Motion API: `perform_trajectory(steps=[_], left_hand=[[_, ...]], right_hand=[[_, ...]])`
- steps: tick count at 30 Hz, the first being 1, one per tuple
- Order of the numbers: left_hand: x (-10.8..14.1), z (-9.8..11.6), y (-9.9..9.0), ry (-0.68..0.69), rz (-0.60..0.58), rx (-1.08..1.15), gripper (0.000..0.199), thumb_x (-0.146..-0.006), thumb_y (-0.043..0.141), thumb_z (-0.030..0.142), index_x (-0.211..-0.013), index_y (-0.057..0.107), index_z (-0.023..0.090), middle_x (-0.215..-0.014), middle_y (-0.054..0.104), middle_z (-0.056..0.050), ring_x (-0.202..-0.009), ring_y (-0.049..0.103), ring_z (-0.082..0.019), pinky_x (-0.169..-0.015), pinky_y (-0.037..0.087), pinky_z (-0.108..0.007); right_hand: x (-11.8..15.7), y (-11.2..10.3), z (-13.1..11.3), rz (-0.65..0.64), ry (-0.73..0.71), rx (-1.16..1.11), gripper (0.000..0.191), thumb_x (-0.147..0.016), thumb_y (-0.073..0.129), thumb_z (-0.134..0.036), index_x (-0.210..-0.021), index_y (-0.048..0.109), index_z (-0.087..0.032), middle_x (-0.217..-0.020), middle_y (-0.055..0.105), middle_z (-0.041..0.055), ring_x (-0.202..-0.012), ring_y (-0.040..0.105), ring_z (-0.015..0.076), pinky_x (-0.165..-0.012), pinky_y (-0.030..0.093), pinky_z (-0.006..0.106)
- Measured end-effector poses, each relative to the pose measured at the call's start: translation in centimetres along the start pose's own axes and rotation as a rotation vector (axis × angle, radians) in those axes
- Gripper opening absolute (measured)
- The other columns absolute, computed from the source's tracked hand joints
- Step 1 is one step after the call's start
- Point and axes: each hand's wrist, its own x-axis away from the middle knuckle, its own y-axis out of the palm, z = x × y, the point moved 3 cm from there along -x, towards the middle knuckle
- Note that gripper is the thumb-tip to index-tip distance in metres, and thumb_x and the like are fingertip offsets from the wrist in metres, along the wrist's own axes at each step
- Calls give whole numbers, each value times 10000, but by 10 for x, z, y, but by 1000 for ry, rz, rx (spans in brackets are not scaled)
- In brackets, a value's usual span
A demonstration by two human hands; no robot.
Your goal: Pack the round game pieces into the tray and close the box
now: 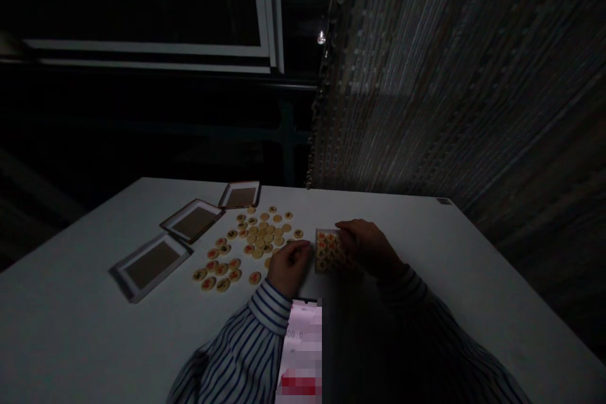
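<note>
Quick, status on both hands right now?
Left hand: fingers curled, beside the pale-rimmed rectangular box; whether it holds anything cannot be told.
Right hand: over that box's round tan pieces, fingers partly hidden; grip cannot be told.

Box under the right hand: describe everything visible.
The box looks shallow and open-topped, with a thin pale rim; material too dim to judge. It lies flat on the white table, holding rows of round pieces with red or dark characters. The right hand hides its right part, contact unclear; the left hand is just beside its left edge.
</note>
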Motion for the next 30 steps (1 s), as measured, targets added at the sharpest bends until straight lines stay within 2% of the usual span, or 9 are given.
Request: perform_trajectory(steps=[6,9,12,16,23,26,30], left_hand=[[11,6,-7,-51,-16,83,268,-737,541,337,-886,642,137,-780,662,-62,-728,598,-159,-612,461,-245],[19,12,-14,-66,-26,91,265,-740,538,339,-881,642,141,-778,661,-62,-722,597,-160,-608,461,-244],[28,17,-25,-74,-31,82,247,-742,537,325,-867,642,139,-794,661,-68,-733,598,-163,-629,464,-249],[42,17,-41,-57,-19,60,218,-759,519,298,-857,647,152,-807,662,-66,-743,598,-162,-663,468,-260],[66,1,-77,-69,74,-71,220,-785,491,326,-852,633,172,-792,654,-49,-712,596,-152,-673,480,-278],[73,-8,-95,5,118,-172,199,-789,487,299,-867,626,179,-878,649,-57,-781,596,-159,-714,483,-293],[76,-22,-119,137,233,-384,165,-769,514,271,-856,629,189,-886,652,-60,-858,588,-184,-804,466,-356]], right_hand=[[0,-17,-5,153,82,-112,227,-809,439,-213,-956,601,-151,-878,649,75,-829,577,185,-740,445,324],[0,-22,-8,179,128,-144,229,-806,435,-214,-951,600,-151,-903,645,80,-848,577,189,-755,453,334],[-1,-18,-13,152,128,-153,235,-813,429,-225,-958,598,-152,-916,644,79,-851,580,188,-761,458,338],[-4,-3,-24,62,28,-143,243,-825,417,-242,-957,601,-154,-889,652,78,-821,590,184,-723,472,319],[-12,18,-58,-38,-104,-119,254,-835,390,-228,-967,598,-169,-912,652,72,-832,587,173,-732,460,315],[-16,21,-74,-67,-170,-88,267,-841,373,-231,-965,603,-176,-916,655,68,-840,588,171,-743,451,316],[-21,27,-94,-129,-243,-81,269,-845,371,-236,-971,604,-185,-960,643,65,-888,569,176,-787,423,324]])
